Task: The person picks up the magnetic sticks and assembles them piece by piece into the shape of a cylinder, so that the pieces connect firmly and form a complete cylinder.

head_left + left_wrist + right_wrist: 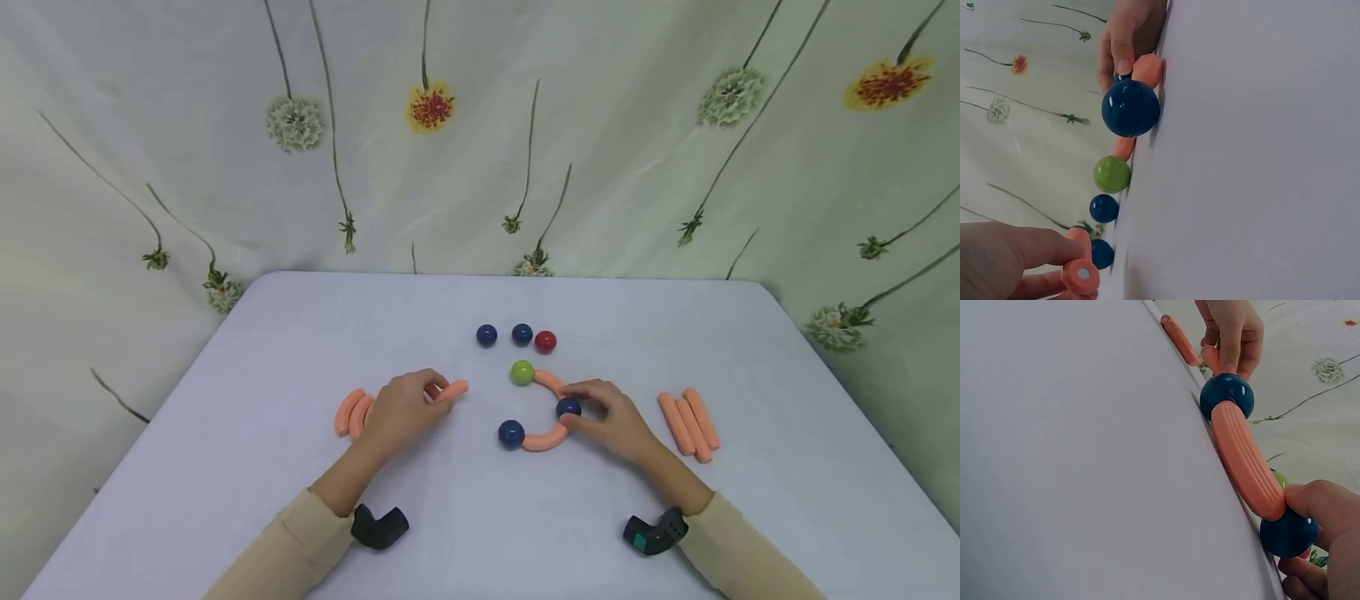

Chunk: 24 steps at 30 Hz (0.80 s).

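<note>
My left hand (pixel 405 410) pinches a curved orange magnetic stick (pixel 454 389) between thumb and fingers, left of a half-ring of joined pieces. In the left wrist view a silvery disc shows in the end of that stick (pixel 1080 276). My right hand (pixel 617 423) grips a dark blue ball (pixel 568 408) at the right side of the half-ring. From this ball one curved stick (pixel 550 382) runs up to a green ball (pixel 522 372). Another ribbed curved stick (pixel 1244 459) leads to a second blue ball (pixel 512 434) at the near left end.
Two blue balls (pixel 487 335) and a red ball (pixel 546 342) lie behind the half-ring. Several curved sticks (pixel 349 412) rest beside my left hand, partly hidden by it. Three straight orange sticks (pixel 688 423) lie right of my right hand. A flower-print cloth (pixel 615 150) hangs behind the white table (pixel 345 317).
</note>
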Each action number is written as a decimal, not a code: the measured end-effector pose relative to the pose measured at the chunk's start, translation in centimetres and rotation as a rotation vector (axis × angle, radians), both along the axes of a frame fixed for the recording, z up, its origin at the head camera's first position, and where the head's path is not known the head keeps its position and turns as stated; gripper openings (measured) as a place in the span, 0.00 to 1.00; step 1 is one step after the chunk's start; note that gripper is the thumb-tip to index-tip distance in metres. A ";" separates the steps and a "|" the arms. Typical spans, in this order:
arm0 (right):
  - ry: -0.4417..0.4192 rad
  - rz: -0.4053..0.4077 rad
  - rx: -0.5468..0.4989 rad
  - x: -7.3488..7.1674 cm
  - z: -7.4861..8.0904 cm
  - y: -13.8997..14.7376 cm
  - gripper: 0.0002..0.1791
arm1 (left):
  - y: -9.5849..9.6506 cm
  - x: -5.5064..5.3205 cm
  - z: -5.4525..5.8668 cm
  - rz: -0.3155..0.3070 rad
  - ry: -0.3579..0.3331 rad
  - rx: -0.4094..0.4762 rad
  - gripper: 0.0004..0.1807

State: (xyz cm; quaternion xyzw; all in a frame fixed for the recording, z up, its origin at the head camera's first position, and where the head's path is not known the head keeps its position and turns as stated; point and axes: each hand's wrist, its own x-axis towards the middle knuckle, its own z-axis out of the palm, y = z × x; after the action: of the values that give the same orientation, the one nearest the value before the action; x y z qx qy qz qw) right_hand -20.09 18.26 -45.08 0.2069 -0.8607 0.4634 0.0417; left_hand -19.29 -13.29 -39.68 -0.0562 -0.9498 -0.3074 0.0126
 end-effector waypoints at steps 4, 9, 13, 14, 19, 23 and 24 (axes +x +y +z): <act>0.000 -0.002 0.004 0.0 0.0 0.0 0.21 | 0.7 -0.4 -0.4 0.000 -0.020 0.019 0.14; -0.004 -0.005 0.010 -0.1 0.0 0.0 0.21 | 1.8 -1.1 -0.7 -0.009 -0.052 0.035 0.15; -0.002 -0.005 0.011 -0.1 -0.1 -0.1 0.21 | 2.5 -1.4 -1.0 -0.027 -0.067 0.064 0.14; 0.000 -0.004 0.010 -0.1 -0.1 -0.1 0.21 | 2.7 -1.5 -1.0 -0.030 -0.071 0.073 0.14; 0.007 -0.004 0.012 -0.1 -0.2 0.0 0.21 | 3.5 -2.1 -1.4 -0.041 -0.094 0.102 0.14; 0.014 -0.008 0.024 -0.1 -0.3 0.0 0.21 | 4.3 -2.7 -1.8 -0.044 -0.110 0.118 0.15; 0.014 -0.009 0.025 -0.1 -0.2 0.1 0.21 | 4.5 -2.8 -1.9 -0.042 -0.116 0.123 0.15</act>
State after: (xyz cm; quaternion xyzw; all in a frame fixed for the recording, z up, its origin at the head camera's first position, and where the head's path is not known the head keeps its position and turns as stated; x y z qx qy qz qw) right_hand -20.19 18.33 -45.33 0.2068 -0.8670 0.4509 0.0470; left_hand -22.12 -8.82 -41.57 -0.0572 -0.9269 -0.3681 -0.0457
